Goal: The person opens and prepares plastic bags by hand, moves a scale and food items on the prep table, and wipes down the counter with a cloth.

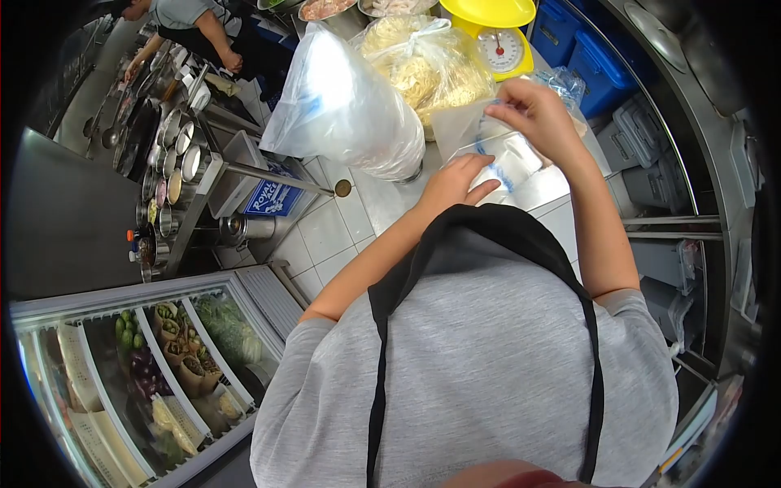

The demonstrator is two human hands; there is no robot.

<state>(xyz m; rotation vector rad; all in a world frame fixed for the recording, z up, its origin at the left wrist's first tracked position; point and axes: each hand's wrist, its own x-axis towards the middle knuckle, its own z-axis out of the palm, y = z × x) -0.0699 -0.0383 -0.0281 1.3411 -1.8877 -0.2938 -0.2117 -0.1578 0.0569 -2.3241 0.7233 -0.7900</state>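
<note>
My right hand (538,120) pinches the upper edge of a clear plastic bag (455,130) and holds that edge raised. Below it and to the left, my left hand (457,180) lies with fingers stretched out on flat plastic with blue print (503,172). How many bags are there I cannot tell. A big knotted clear bag of pale noodles (419,73) sits just beyond my hands. Left of it stands a tall, puffed-up clear plastic bag (346,106), whose contents are hidden by glare. Behind my right hand is a yellow kitchen scale (500,50).
A steel table (390,203) bears these things. Blue lidded bins (598,69) stand at the right. On the left are a rack of metal containers (191,163) and a glass-topped fridge (163,366) with vegetables. Another person (191,32) works at the far left.
</note>
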